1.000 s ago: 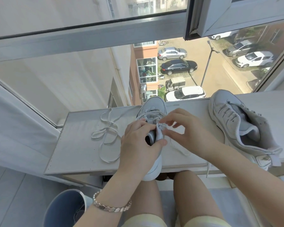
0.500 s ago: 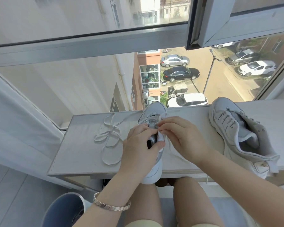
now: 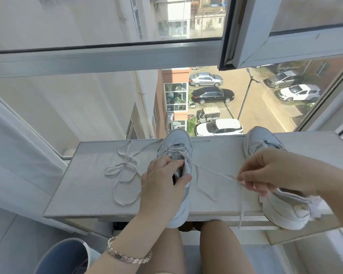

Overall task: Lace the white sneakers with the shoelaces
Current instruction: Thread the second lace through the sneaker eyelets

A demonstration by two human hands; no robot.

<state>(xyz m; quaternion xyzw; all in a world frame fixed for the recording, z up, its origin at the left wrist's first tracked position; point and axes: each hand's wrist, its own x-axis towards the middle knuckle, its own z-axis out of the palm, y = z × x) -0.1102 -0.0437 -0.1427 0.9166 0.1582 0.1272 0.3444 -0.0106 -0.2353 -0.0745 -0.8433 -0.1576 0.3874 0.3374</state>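
Fingers (image 3: 167, 162) of left hand (image 3: 160, 186) clasp the middle sneaker (image 3: 176, 142), right hand (image 3: 275, 171) fingers (image 3: 246, 177) pinching its taut shoelace (image 3: 212, 171).

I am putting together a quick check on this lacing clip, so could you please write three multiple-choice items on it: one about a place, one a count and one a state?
1. Where does the loose shoelace lie?
A) on the ledge, left of the held sneaker
B) across the person's knees
C) on the floor

2. How many sneakers are on the ledge?
A) one
B) two
C) three

3. How does the threaded lace run from the held sneaker to the right hand?
A) coiled slack
B) pulled out straight
C) tied in a bow

Key:
1 A, it loops on the ledge beside the left hand, which grips the held sneaker.
2 B, the held sneaker plus the second sneaker at the right.
3 B, the right hand pinches it and it runs in a line from the eyelets.
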